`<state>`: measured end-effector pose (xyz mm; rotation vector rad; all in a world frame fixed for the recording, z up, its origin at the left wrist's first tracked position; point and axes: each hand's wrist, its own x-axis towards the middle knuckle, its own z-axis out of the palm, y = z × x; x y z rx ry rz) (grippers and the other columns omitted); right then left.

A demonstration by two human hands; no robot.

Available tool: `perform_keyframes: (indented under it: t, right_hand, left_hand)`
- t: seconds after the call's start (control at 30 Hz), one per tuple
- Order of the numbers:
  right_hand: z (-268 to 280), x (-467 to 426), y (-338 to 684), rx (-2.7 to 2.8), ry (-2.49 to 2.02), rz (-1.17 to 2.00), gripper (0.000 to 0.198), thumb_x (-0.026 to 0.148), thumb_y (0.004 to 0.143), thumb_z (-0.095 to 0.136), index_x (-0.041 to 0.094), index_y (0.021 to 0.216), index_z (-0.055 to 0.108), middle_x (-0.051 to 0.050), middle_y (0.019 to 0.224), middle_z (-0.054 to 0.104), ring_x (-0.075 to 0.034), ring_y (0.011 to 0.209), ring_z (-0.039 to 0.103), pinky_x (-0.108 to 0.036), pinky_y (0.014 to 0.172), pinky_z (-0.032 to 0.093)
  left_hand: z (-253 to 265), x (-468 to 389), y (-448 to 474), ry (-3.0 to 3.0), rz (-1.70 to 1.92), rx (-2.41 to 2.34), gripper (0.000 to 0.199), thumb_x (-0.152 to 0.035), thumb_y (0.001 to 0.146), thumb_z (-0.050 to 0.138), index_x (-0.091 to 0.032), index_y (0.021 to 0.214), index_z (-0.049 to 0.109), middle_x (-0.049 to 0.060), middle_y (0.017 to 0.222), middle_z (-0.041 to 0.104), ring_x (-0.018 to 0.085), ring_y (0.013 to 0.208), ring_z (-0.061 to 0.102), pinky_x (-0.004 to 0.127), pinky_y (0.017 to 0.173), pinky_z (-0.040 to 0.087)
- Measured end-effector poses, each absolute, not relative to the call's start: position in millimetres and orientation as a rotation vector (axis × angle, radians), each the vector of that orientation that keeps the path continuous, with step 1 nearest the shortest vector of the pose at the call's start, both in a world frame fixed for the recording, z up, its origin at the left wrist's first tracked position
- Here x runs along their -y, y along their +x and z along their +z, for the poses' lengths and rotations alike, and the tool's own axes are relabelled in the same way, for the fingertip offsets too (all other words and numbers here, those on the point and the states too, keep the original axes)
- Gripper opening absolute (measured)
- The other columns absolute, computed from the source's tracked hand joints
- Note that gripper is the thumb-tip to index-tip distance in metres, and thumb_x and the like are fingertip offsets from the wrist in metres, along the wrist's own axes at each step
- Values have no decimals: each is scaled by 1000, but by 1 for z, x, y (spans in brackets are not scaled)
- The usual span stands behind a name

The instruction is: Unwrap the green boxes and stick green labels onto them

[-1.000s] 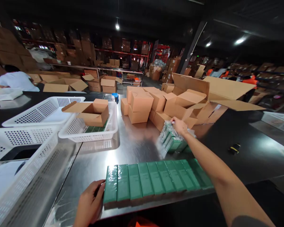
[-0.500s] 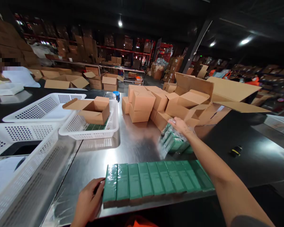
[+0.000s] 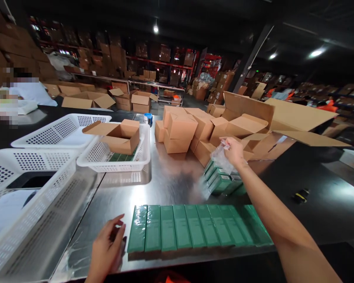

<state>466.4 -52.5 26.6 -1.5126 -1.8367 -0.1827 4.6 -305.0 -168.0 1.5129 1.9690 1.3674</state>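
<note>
A row of several green boxes [image 3: 177, 228] in shiny clear film lies along the table's near edge. My left hand [image 3: 107, 243] is just left of the row, apart from it, with fingers slightly bent and nothing in them. Farther off on the right, my right hand [image 3: 233, 151] pinches the clear plastic bag [image 3: 220, 159]. Beneath that hand stands a second cluster of green boxes [image 3: 220, 182], partly covered by the plastic and by my forearm.
White perforated baskets [image 3: 59, 131] stand on the left; one basket [image 3: 113, 168] holds an open carton [image 3: 120, 139] over green boxes. Brown cartons [image 3: 179, 131] are stacked at the back, beside a large open carton [image 3: 274, 143]. A blue-and-white tape roll [image 3: 148, 118] stands behind. A person [image 3: 32, 92] is far left.
My left hand has come away from the row's left end, its fingers loosening. The right hand has risen slightly, drawing the plastic upward off the green boxes. The view has shifted a little.
</note>
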Motion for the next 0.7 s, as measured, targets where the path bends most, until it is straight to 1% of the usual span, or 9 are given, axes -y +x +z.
perform_keyframes:
  t: [0.13,0.23,0.3,0.37,0.4,0.47,0.57,0.63,0.7]
  right_hand:
    - [29,94,401,1897,-1317,-20,25,42,91,47,26,75,39,-3,77,61,-24,76,62,-35,68,46]
    - [16,139,326,2104,-1100,386,37,62,88,56,26,87,47,2,72,55,-18,63,52,-30,58,40]
    - [8,168,277,2162,-903,838,43,67,86,56,25,93,48,3,72,50,-16,63,48,-28,58,39]
    - [4,192,234,2076,-744,1221,48,73,88,49,26,95,46,3,74,46,-16,66,46,-29,60,39]
    - [2,201,216,2002,-711,1318,51,76,88,43,26,95,45,2,75,46,-16,67,46,-29,61,40]
    - [-2,213,185,1859,-692,1382,57,82,88,34,26,98,41,1,80,48,-18,70,49,-32,65,44]
    - [-12,223,155,1861,-524,1459,66,87,87,22,26,112,30,0,80,51,-20,67,53,-36,64,48]
    - [-20,229,147,2004,-331,1478,78,93,82,18,25,119,26,-2,85,54,-23,71,56,-41,68,51]
    - [-26,234,147,2207,-160,1329,91,99,75,13,24,123,30,-10,103,56,-29,90,58,-50,82,52]
  left_hand:
    - [-148,311,6,1086,1841,-2000,54,-60,69,73,-22,108,70,3,89,69,20,77,63,35,76,51]
    - [-104,308,27,790,2201,-1554,54,-55,66,80,-25,108,64,1,93,67,17,85,61,28,71,47]
    - [-74,302,44,725,2209,-1227,58,-62,63,79,-26,107,64,2,99,68,18,88,62,26,62,43]
    - [-53,296,57,675,2086,-1037,67,-69,61,77,-22,107,66,6,104,69,23,101,63,30,75,48]
    - [-47,296,60,631,1989,-964,71,-71,59,78,-21,108,67,8,106,70,25,104,63,33,81,50]
    - [-43,302,64,558,1788,-852,81,-67,53,85,-22,118,64,9,111,70,29,107,65,40,90,51]
    - [-48,322,64,529,1609,-809,94,-51,54,93,-29,136,53,6,116,70,29,104,69,41,90,53]
    - [-51,335,62,510,1597,-877,93,-38,57,93,-31,139,49,4,115,71,25,100,71,37,88,55]
    - [-54,347,57,478,1653,-1023,82,-29,57,89,-29,131,54,2,105,72,22,87,71,34,78,56]
